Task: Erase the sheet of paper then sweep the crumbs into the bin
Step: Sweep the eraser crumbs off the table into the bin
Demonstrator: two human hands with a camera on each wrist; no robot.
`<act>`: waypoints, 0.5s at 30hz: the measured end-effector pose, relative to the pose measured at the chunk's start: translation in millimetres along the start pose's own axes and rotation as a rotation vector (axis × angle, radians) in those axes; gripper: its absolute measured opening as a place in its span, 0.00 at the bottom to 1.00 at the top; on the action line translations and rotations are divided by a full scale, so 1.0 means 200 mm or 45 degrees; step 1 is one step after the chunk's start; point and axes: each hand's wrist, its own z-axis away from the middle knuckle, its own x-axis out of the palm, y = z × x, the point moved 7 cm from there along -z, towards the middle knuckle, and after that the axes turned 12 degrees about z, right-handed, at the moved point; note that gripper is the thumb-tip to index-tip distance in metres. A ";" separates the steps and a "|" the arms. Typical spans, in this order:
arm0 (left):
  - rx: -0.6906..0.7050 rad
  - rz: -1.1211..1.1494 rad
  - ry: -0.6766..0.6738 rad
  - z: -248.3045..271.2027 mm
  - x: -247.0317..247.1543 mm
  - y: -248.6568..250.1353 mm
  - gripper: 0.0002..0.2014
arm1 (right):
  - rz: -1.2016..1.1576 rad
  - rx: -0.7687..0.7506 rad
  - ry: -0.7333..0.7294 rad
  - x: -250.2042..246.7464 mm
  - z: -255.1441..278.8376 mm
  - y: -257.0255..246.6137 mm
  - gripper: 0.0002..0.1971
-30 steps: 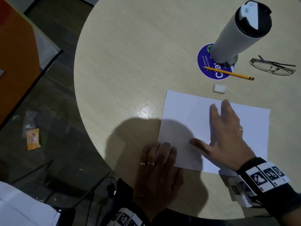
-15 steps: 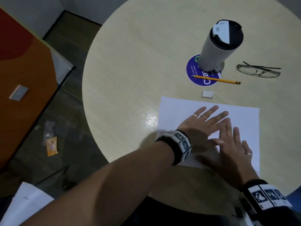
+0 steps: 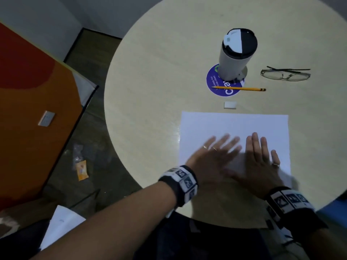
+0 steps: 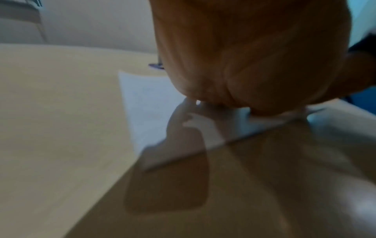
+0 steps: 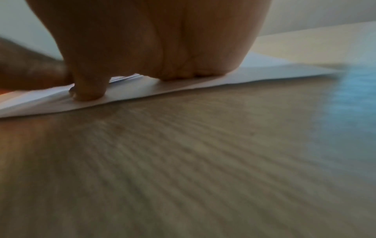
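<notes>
**Both palms flat on the sheet, sweeping**

Since half a second ago the left hand [image 3: 212, 156] has slid back toward the sheet's left edge, uncrossing from the right hand [image 3: 262, 162]. The sheet of paper [image 3: 234, 126] lies on the desk [image 3: 150, 91] near its front edge. Each grip is wide, fingers straight and pressing the paper, holding nothing. The eraser [image 3: 230, 105] sits just beyond the far edge, apart from both hands. To sweep well, I judge one palm should pin the paper while the other brushes lightly toward the desk edge. No bin shows.
</notes>
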 end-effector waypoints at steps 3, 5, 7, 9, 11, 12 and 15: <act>-0.174 -0.035 -0.004 0.23 0.05 -0.19 0.41 | -0.006 -0.036 -0.012 0.02 0.00 -0.01 0.70; -0.689 0.120 0.163 0.49 -0.01 -0.51 0.43 | -0.012 -0.040 0.001 0.02 0.00 -0.02 0.70; -1.225 0.327 0.293 0.73 -0.04 -0.74 0.45 | -0.008 -0.015 -0.029 0.03 0.00 -0.02 0.70; -1.240 0.390 0.304 0.69 -0.06 -0.68 0.45 | 0.010 0.013 -0.081 0.03 -0.01 -0.02 0.71; -0.714 0.271 0.237 0.47 -0.08 -0.41 0.44 | 0.029 0.031 -0.150 0.02 -0.01 -0.03 0.71; -0.372 0.229 0.134 0.38 -0.06 -0.25 0.42 | 0.043 0.038 -0.175 0.02 -0.01 -0.03 0.71; -0.114 0.025 -0.075 0.35 0.04 -0.20 0.38 | 0.067 0.047 -0.236 0.01 -0.02 -0.02 0.66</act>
